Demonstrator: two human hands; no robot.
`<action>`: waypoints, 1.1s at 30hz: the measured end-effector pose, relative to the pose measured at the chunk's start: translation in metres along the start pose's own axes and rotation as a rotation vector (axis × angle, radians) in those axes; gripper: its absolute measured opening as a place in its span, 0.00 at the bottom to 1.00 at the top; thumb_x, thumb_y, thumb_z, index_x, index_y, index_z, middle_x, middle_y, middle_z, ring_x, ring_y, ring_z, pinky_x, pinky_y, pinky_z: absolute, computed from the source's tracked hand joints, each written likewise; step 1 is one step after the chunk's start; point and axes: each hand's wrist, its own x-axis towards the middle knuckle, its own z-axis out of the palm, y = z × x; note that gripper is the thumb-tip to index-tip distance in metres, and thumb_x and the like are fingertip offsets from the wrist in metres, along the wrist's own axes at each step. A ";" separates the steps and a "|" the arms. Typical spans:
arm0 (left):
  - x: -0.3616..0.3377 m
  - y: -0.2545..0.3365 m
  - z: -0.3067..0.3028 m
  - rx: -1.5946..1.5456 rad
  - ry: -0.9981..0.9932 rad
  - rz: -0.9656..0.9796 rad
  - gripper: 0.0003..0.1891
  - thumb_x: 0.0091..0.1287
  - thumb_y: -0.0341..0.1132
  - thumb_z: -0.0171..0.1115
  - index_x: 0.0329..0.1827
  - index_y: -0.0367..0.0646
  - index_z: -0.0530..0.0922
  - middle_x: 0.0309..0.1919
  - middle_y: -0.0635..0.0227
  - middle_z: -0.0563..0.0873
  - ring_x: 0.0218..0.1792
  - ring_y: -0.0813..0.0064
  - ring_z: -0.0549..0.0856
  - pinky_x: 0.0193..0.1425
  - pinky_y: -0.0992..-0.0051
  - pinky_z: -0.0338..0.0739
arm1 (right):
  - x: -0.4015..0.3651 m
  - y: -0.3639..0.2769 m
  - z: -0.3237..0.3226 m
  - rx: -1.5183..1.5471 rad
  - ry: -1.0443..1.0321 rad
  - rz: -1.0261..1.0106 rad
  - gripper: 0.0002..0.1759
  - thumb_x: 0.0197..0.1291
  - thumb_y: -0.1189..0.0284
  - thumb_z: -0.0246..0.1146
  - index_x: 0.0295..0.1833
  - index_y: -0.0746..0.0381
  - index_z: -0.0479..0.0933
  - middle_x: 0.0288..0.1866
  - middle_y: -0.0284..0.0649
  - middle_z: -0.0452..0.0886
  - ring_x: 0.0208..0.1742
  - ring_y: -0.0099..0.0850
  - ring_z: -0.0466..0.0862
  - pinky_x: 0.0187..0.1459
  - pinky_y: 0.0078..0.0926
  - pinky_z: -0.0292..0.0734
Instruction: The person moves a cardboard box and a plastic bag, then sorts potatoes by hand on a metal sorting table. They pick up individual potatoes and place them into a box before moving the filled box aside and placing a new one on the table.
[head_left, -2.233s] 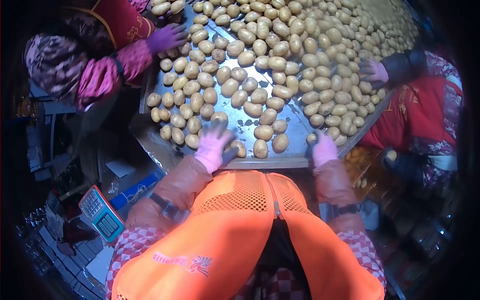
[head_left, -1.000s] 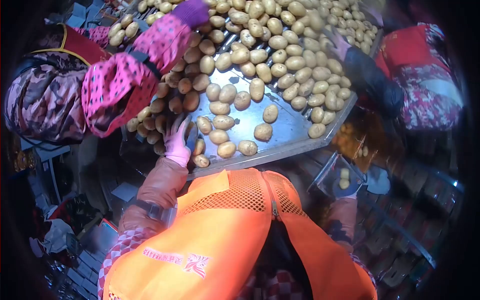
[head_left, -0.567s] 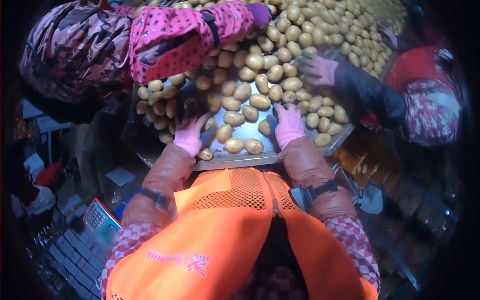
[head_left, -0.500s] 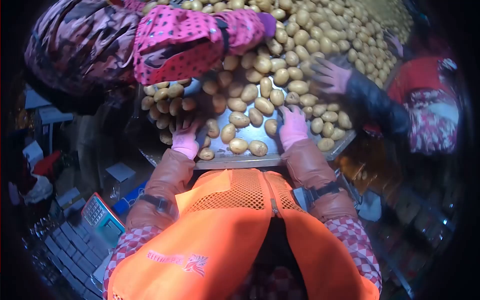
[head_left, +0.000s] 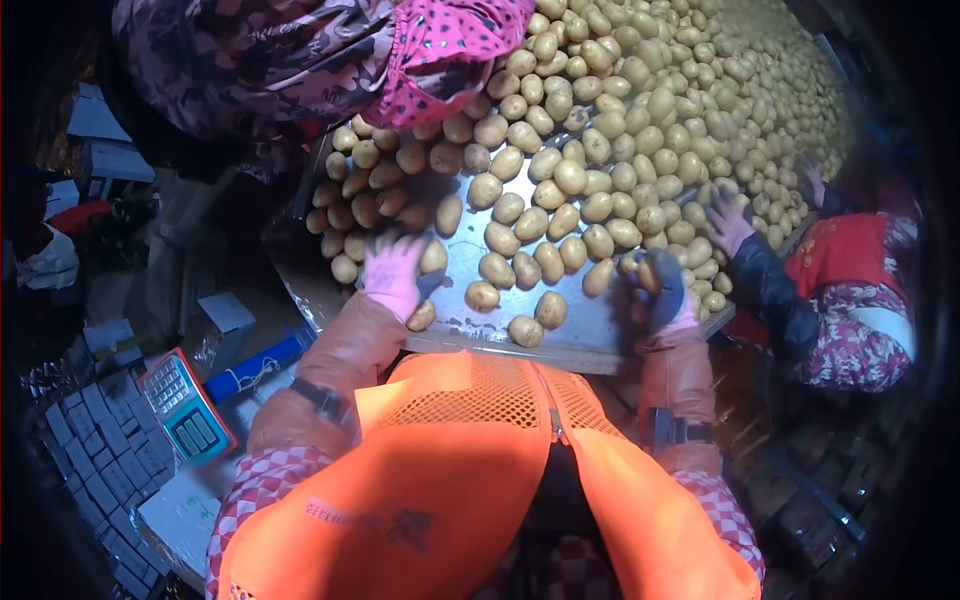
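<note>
Potatoes (head_left: 549, 263) lie loose on a metal table (head_left: 470, 320) in front of me, spaced apart here and heaped thickly farther back. My left hand (head_left: 393, 275), in a pink glove with a dark palm, reaches over the left part of the table. Its fingers are stretched out and slightly blurred, beside a potato (head_left: 433, 257) near the thumb. At the table's right front, my right hand (head_left: 664, 295) is turned so that the dark palm side shows. Its fingers curl round a potato (head_left: 634, 266), partly hidden by them.
A co-worker in a pink dotted sleeve (head_left: 440, 60) leans in at the upper left. Another person's gloved hand (head_left: 730, 222) touches the pile at right. A scale with a keypad (head_left: 188, 405) and stacked boxes (head_left: 100, 440) stand at lower left.
My right hand has moved right and turned over, now with a potato in its fingers. The left hand has shifted slightly. The co-worker's pink sleeve has drawn back up and left.
</note>
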 end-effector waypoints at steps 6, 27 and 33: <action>0.088 0.039 0.013 -0.375 0.089 0.075 0.23 0.66 0.31 0.63 0.66 0.49 0.80 0.63 0.58 0.82 0.66 0.52 0.77 0.73 0.54 0.66 | 0.037 0.048 0.029 -1.568 0.301 -0.443 0.36 0.67 0.65 0.63 0.79 0.62 0.66 0.43 0.54 0.86 0.50 0.54 0.87 0.52 0.47 0.81; 0.145 0.050 -0.012 -0.080 0.005 -0.092 0.26 0.61 0.27 0.62 0.64 0.54 0.79 0.61 0.58 0.81 0.54 0.53 0.84 0.55 0.53 0.79 | 0.038 0.070 0.110 -1.314 -0.363 -0.689 0.17 0.65 0.71 0.69 0.59 0.59 0.85 0.36 0.44 0.87 0.41 0.35 0.87 0.46 0.35 0.80; 0.201 0.014 0.009 0.016 -0.291 -0.077 0.20 0.71 0.33 0.56 0.66 0.59 0.77 0.53 0.53 0.85 0.49 0.50 0.87 0.51 0.53 0.82 | 0.053 0.049 0.084 -0.351 -0.329 0.170 0.19 0.74 0.74 0.60 0.67 0.65 0.80 0.51 0.38 0.84 0.49 0.34 0.84 0.37 0.29 0.86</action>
